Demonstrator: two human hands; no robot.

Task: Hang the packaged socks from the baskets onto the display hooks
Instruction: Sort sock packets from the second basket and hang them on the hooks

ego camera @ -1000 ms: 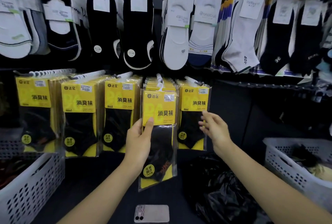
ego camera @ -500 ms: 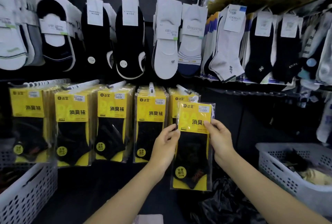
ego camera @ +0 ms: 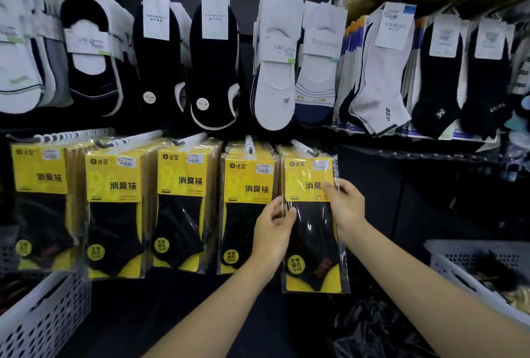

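Two baskets: white and perforated, nearest me. The left basket point(ego camera: 43, 317) sits low and well out from the left hand point(ego camera: 272, 231). The right basket point(ego camera: 459, 268) sits low and well out from the right hand point(ego camera: 345, 205), with dark goods inside.
Black plastic bag point(ego camera: 372, 329): crumpled, below the right hand.
Left hand: I see its fingers curled round the left edge of one sock pack point(ego camera: 314, 243), about where the yellow card meets the black sock.
Right hand: thumb on the front of the yellow card, fingers behind the right edge, pinching the pack higher up than the left hand does.
Sock pack: upright between both hands, its top edge up at the hook point(ego camera: 304, 147) above the right hand. I cannot tell whether it is threaded on.
Hung packs point(ego camera: 249, 179): four stacks of the same yellow packs on hooks. The nearest is just behind the left hand, the rest run off to its left.
Upper row point(ego camera: 275, 70): black and white socks hanging above both hands.
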